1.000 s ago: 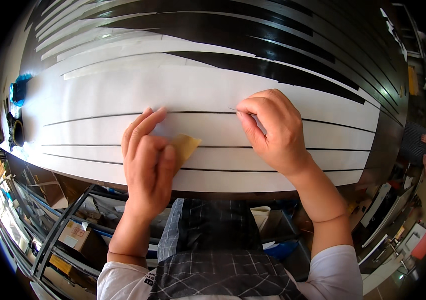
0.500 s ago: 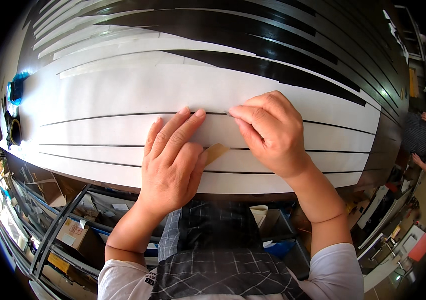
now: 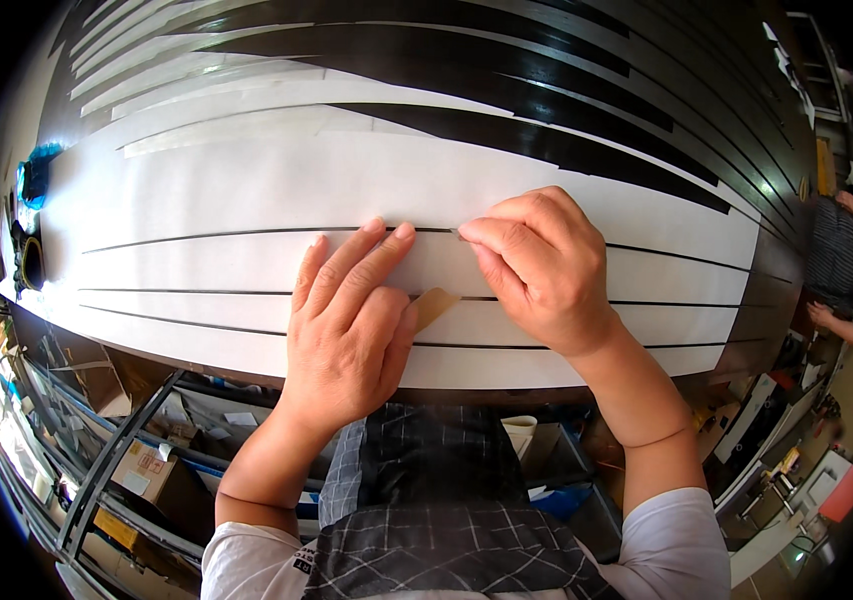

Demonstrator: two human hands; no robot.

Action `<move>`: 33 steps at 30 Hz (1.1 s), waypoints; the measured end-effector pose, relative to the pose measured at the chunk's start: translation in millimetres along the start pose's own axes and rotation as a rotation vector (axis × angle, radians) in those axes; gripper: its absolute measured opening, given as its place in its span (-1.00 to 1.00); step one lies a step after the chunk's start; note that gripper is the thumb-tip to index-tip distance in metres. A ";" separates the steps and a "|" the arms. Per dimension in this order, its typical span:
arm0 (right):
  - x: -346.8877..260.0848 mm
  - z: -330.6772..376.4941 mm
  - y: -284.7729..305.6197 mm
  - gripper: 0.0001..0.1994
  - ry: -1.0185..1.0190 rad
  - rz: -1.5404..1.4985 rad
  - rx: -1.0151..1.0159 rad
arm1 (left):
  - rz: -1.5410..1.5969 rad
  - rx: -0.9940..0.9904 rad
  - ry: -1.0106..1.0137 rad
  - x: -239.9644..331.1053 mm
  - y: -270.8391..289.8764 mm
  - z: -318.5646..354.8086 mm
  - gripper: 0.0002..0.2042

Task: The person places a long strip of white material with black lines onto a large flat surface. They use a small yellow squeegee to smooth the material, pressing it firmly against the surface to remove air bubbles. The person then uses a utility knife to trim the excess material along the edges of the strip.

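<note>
A broad white sheet point(image 3: 236, 205) with thin black lines running left to right lies before me. My left hand point(image 3: 346, 325) rests on it. Three of its fingers stretch toward the far black line point(image 3: 256, 232), while its thumb and curled forefinger grip a flat tan piece point(image 3: 436, 307) with an angled end. To the right, my right hand point(image 3: 544, 265) is closed in a pinch at that same line. A tiny greyish tip shows at its fingertips; the rest of what it holds is hidden.
Black strips point(image 3: 556, 145) lie across the far side of the dark table point(image 3: 786, 225). At the left edge sit a blue crumpled wrap point(image 3: 38, 175) and a dark roll point(image 3: 30, 262). Below the near edge stands a rack point(image 3: 111, 455) with boxes. A co-worker's hand point(image 3: 836, 322) is at far right.
My hands stay at nearly the same spot, with the right fingertips a touch lower against the far line. The co-worker's hands at far right have shifted slightly.
</note>
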State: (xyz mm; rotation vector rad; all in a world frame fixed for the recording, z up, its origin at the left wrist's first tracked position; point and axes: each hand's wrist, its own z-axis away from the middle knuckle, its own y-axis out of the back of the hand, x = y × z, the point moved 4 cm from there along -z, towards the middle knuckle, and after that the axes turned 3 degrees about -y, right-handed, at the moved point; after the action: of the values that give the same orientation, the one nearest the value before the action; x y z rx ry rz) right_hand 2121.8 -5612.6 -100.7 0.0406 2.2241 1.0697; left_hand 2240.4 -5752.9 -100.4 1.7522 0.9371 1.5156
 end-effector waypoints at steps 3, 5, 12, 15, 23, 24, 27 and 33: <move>0.3 0.2 -0.7 -0.77 0.002 0.004 -0.008 | 0.000 0.002 0.001 -0.4 -0.3 0.0 -0.92; -1.1 -0.7 -0.9 -0.76 0.003 0.005 -0.011 | 0.006 0.003 0.008 0.1 1.1 -0.4 -0.93; -0.4 0.5 -0.4 -0.76 0.006 -0.002 -0.011 | 0.004 0.013 0.000 -0.5 -0.5 0.5 -0.92; -0.5 0.6 -0.3 -0.76 0.006 -0.002 -0.013 | 0.012 0.000 0.013 1.1 1.4 -1.4 -0.93; -0.8 0.8 -1.2 -0.77 0.018 0.006 -0.006 | 0.015 0.015 0.006 -0.1 -0.3 -0.4 -0.92; -0.9 0.8 -1.2 -0.78 0.022 0.015 -0.005 | 0.014 0.015 0.006 -0.1 -0.5 -0.5 -0.92; -1.6 0.8 -1.2 -0.78 0.032 0.036 0.001 | 0.013 0.014 0.005 0.7 0.2 -1.4 -0.92; -0.4 2.3 -2.4 -0.78 0.015 0.068 0.011 | 0.010 0.021 0.000 0.9 -0.4 -1.8 -0.91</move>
State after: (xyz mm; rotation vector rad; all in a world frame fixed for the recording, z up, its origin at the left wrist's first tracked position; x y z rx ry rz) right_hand 2124.0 -5612.8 -103.1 0.1141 2.2569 1.0971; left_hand 2238.7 -5751.9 -100.0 1.7748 0.9488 1.5170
